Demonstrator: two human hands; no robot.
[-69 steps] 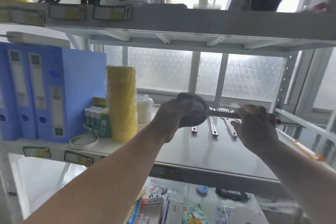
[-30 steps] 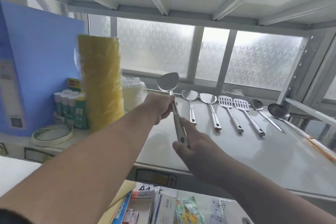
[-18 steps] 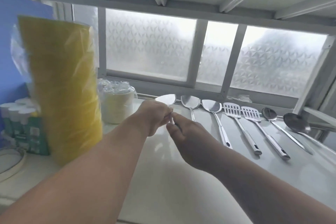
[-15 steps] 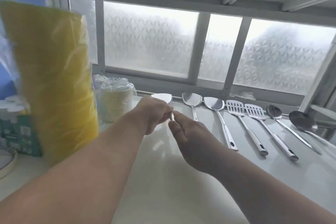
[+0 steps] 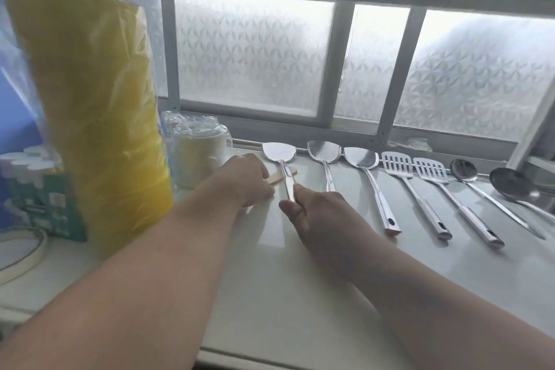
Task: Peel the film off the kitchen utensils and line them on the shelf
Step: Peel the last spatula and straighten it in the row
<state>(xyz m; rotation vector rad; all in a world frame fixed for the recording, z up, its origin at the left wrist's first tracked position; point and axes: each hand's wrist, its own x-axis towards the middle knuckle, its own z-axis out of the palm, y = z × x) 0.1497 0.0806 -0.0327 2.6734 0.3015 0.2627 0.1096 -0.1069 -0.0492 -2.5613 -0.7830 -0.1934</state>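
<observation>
A steel spatula (image 5: 278,152) lies on the white shelf (image 5: 270,294), at the left end of a row of utensils, its head toward the window. My right hand (image 5: 318,213) grips its handle from the near side. My left hand (image 5: 246,180) sits just left of the neck with curled fingers. A pale strip (image 5: 282,176) reaches from those fingers under the neck; I cannot tell whether it is a finger or film. Right of it lie two more spatulas (image 5: 324,150) (image 5: 360,156), two slotted turners (image 5: 397,164) (image 5: 430,168), a spoon (image 5: 464,170) and a ladle (image 5: 513,183).
A tall yellow wrapped roll (image 5: 90,105) stands close on the left. Behind my left hand is a wrapped stack of tape rolls (image 5: 198,153). Farther left are a green box of glue sticks (image 5: 39,189), a flat tape ring (image 5: 18,252) and a blue folder (image 5: 18,99). Frosted window panes (image 5: 252,54) back the shelf.
The spatula went from held up in front of the shelf to lying flat at the left end of the row. Both hands moved forward and down with it.
</observation>
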